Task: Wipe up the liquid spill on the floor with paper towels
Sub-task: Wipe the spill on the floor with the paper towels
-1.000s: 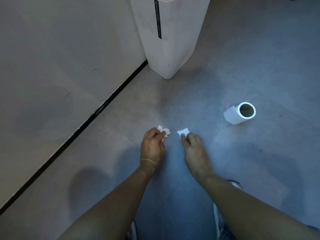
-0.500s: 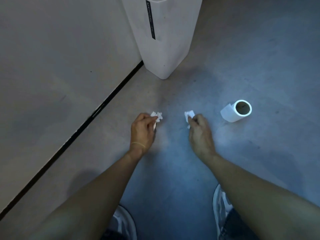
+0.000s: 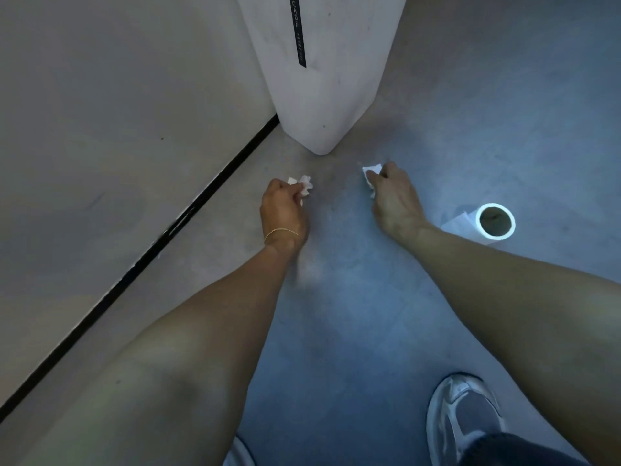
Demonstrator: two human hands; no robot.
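Note:
My left hand [image 3: 282, 210] grips a small crumpled wad of white paper towel [image 3: 302, 183], which sticks out past the fingers just above the grey floor. My right hand [image 3: 393, 200] pinches a second small white wad [image 3: 371, 173] down near the floor. The two hands are apart, with a patch of dull grey floor [image 3: 336, 183] between them. I cannot make out a wet mark there. A nearly used-up paper towel roll [image 3: 494, 222] lies on its side to the right of my right wrist.
A tall white bin [image 3: 322, 79] stands just beyond the hands, against the wall. A black baseboard line [image 3: 168, 230] runs diagonally on the left below the pale wall. My right shoe [image 3: 463, 412] is at the bottom right.
Both hands have moved forward toward the white bin and spread wider apart, each still holding its wad. The view has shifted closer, so the roll now sits beside my right wrist.

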